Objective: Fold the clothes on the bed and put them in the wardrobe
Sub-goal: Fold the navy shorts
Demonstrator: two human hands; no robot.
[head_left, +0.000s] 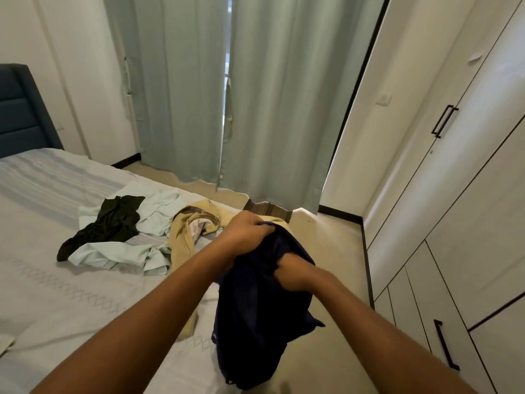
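Both hands grip the navy garment (255, 322) at its top. The left hand (248, 230) bunches cloth higher and farther out; the right hand (295, 273) clutches a fold just below, close by. The garment hangs beneath them, long axis vertical, soft and crumpled (type unclear), over the bed (56, 280) edge. Left of the hands lie a black piece (113, 220), pale shirt (159, 211) and tan piece (181, 240), limp and unfolded. The wardrobe (454, 223) stands right, doors closed, nearer the right hand.

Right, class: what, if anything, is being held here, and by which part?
A dark navy garment, by its bunched upper edge: left grip higher, right grip just below; the rest hangs loose.
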